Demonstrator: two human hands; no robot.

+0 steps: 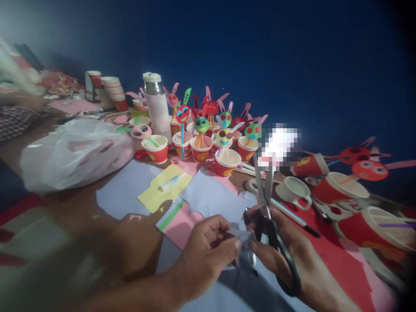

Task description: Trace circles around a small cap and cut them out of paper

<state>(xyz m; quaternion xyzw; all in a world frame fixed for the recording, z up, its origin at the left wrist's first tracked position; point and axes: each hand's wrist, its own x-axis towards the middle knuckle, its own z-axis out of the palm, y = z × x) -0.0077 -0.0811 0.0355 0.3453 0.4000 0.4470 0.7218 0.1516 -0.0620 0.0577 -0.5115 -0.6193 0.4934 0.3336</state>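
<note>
My left hand (pixel 209 251) pinches a small piece of pale blue-grey paper (pixel 241 236) at the lower middle. On the right, my right hand (pixel 289 247) holds black-handled scissors (pixel 267 203), their blades pointing up and slightly apart. The thumb of that hand also touches the paper's right edge. Beneath both hands lie blue-grey sheets (pixel 208 195). A pink sheet with a green strip (pixel 177 232) is just left of my left hand.
Red paper cups (pixel 156 151) with paper faces on straws stand behind. A flask (pixel 158 108), plastic bag (pixel 78 154), stacked cups (pixel 114 91) and yellow paper (pixel 162 186) are leftward. A white mug (pixel 292 190) and red paper (pixel 338 255) are at right.
</note>
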